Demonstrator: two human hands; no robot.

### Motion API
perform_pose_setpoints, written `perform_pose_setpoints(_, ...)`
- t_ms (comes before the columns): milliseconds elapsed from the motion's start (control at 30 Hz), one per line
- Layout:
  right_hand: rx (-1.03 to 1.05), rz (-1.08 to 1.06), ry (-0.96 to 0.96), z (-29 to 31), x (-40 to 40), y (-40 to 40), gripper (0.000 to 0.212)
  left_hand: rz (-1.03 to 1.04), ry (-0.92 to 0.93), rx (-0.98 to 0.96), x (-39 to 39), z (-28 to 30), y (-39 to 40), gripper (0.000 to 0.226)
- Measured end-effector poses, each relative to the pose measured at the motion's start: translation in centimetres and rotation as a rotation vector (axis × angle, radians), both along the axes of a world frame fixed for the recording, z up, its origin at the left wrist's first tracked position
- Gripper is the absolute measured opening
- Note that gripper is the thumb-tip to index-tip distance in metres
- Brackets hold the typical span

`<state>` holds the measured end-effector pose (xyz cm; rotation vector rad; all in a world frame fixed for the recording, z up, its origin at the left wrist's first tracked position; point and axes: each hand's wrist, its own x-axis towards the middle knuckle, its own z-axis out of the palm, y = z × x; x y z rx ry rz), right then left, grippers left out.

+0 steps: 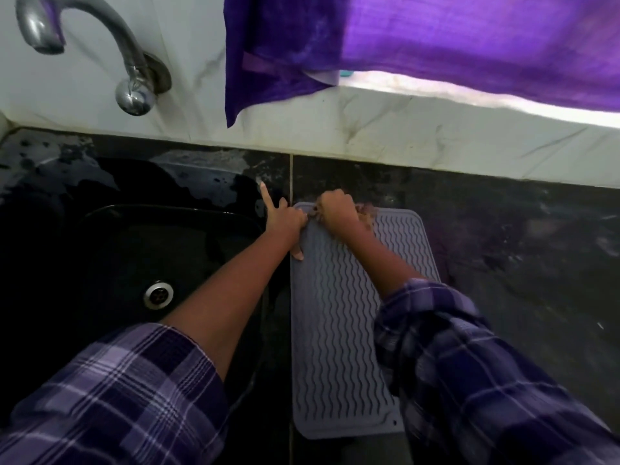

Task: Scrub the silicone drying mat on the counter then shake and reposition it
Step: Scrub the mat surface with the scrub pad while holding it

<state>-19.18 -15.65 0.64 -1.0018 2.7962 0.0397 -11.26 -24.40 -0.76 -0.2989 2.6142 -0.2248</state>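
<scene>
The silicone drying mat [339,330] lies flat at frame centre, right of the sink [134,263]. My left hand [285,219] pins its edge, steadying it while my right hand [337,211] clenches a brownish scrubber [367,216].

Dim overall; daylight glows through the purple curtain [469,38] and blows out the window sill [436,92] at top right. The black sink [117,263] loses detail in shadow. Wide-angle bending at edges; the right sleeve [469,364] is motion-blurred.
</scene>
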Motion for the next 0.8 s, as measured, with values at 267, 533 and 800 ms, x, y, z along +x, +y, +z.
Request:
perform_pose_setpoints(267, 0.221, 0.052, -0.273, -1.2, 9.5, 7.0, 0.025, -0.04, 0.009, 0.047, 0.2, 0.2, -0.3, 0.099)
perform_pose_setpoints(533, 0.041, -0.082, -0.112, 1.0, 2.8, 2.4, 0.018, -0.029, -0.025, -0.034, 0.1, -0.2, 0.2, 0.105)
perform_pose_setpoints(800, 0.248, -0.1, -0.317, -1.7, 11.8, 9.1, 0.025, -0.048, -0.031, -0.029, 0.0, -0.9, 0.1, 0.108)
